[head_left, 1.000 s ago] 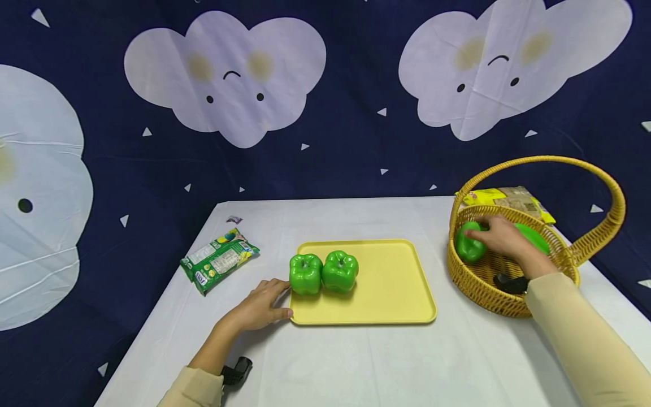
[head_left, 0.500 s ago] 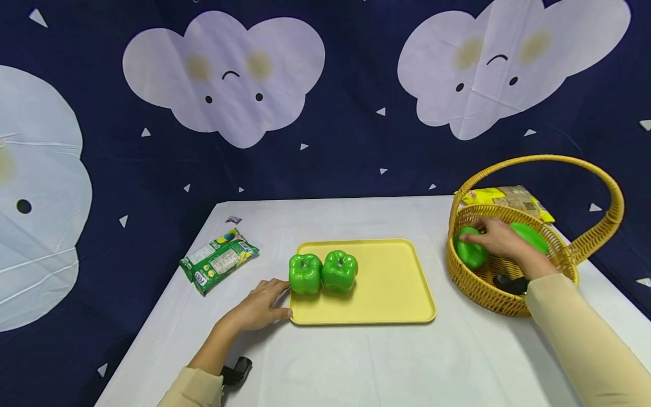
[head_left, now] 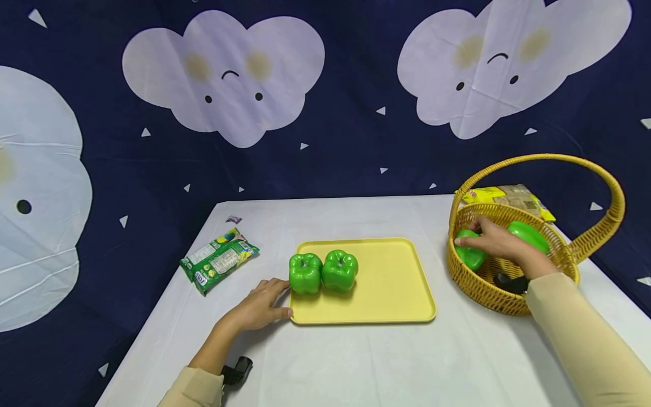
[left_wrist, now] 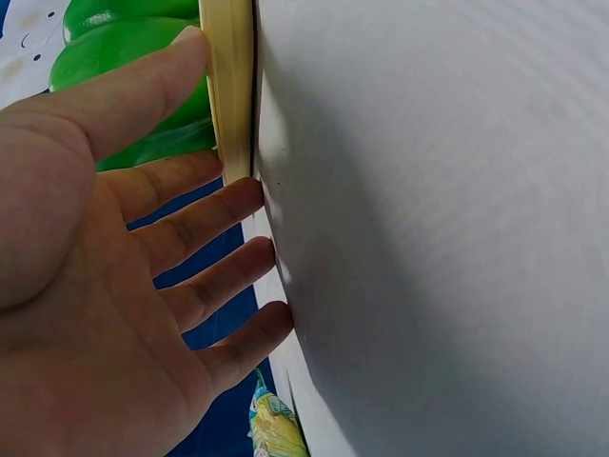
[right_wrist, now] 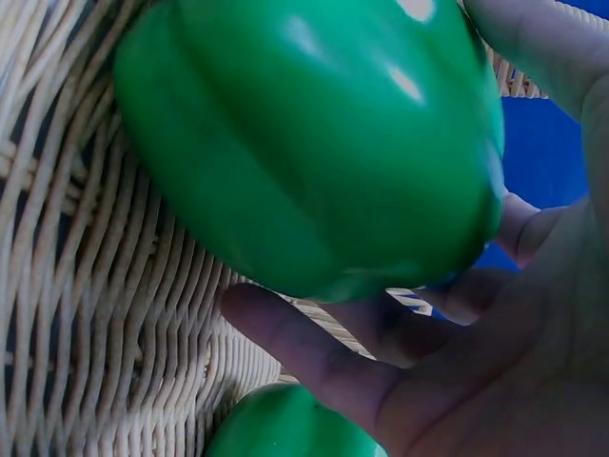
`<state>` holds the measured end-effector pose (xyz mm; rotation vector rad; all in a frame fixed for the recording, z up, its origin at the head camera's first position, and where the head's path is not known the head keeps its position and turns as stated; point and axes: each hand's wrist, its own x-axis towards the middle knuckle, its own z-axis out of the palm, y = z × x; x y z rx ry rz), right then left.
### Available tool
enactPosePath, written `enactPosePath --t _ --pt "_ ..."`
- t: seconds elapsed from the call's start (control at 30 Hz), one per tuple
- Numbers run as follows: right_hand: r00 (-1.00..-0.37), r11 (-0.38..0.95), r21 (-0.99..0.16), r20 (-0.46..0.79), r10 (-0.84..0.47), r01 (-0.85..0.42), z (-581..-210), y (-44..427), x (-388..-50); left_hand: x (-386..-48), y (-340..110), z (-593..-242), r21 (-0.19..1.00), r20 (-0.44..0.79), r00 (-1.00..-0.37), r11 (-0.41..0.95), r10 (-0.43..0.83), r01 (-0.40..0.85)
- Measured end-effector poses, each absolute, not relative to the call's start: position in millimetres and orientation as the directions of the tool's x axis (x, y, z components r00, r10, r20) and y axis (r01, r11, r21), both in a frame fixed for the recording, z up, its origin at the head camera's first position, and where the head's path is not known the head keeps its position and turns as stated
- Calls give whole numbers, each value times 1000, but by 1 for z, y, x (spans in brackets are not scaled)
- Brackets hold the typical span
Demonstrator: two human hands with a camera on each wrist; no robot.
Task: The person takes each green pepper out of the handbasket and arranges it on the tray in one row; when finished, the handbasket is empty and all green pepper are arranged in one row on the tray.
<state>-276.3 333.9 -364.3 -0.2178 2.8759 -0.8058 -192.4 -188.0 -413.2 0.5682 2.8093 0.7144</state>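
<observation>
Right hand (head_left: 493,240) shifted left, pepper (head_left: 471,258) pinched between thumb (head_left: 469,242) and fingers (right_wrist: 314,357); left hand (head_left: 260,306) spread.

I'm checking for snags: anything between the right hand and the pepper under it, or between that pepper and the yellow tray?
Nothing visible separates the right hand and the pepper: they touch. Between pepper and yellow tray stands the left wall of the basket.

The white table (head_left: 366,362) carries a yellow tray (head_left: 391,282) near its middle and, at the right, a wicker basket (head_left: 485,297). Behind the basket lies a yellow packet (head_left: 513,198). At the left lie a green packet (head_left: 220,260) and a small purple packet (head_left: 234,219).
</observation>
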Motion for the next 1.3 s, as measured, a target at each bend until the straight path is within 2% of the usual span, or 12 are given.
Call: enactPosePath --t 0.23,0.53,0.83,1.3 --pt "-969 839 -529 -114 -217 -126 -365 334 -276 -192 -188 -413 497 -88 -909 809 408 315" --pt "-967 882 -445 -113 -226 -154 -362 335 -275 -193 -189 -414 485 -94 -911 818 401 310" --pt "-959 882 -446 -149 -242 -154 -361 337 -272 -193 -189 -414 488 -92 -913 817 398 307" --pt "-981 853 -494 2 -194 -170 -353 341 -269 -193 -187 -413 486 -93 -915 820 391 301"
